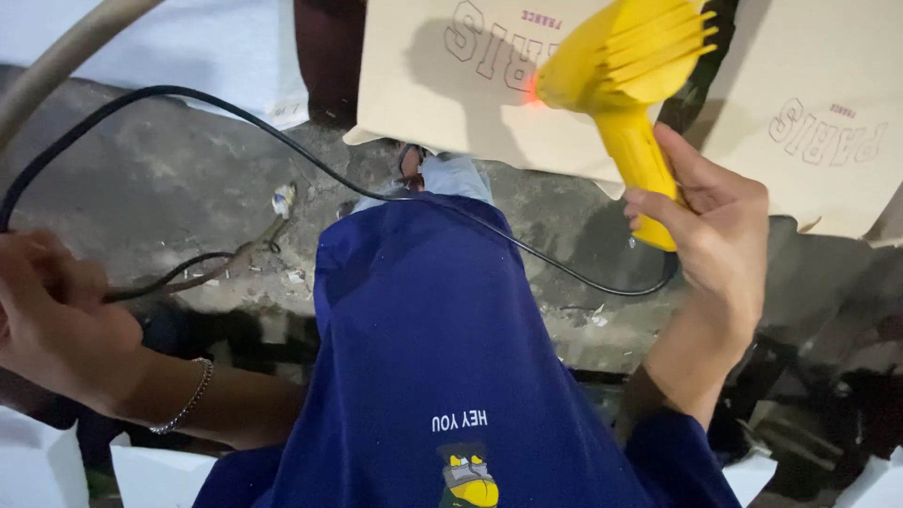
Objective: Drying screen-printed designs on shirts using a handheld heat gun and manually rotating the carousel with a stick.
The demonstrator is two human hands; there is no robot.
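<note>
Black rubber power cord [282,141] runs from the left hand [56,320], fingers closed around it, across the blue shirt to the right hand [720,235]. Right hand is wrapped around the grip of a yellow plastic heat gun [625,80], nozzle glowing against a beige printed fabric panel [442,85] just above. Risk, in my judgement: scorching if held close; cord snagging. No containers visible.
</note>
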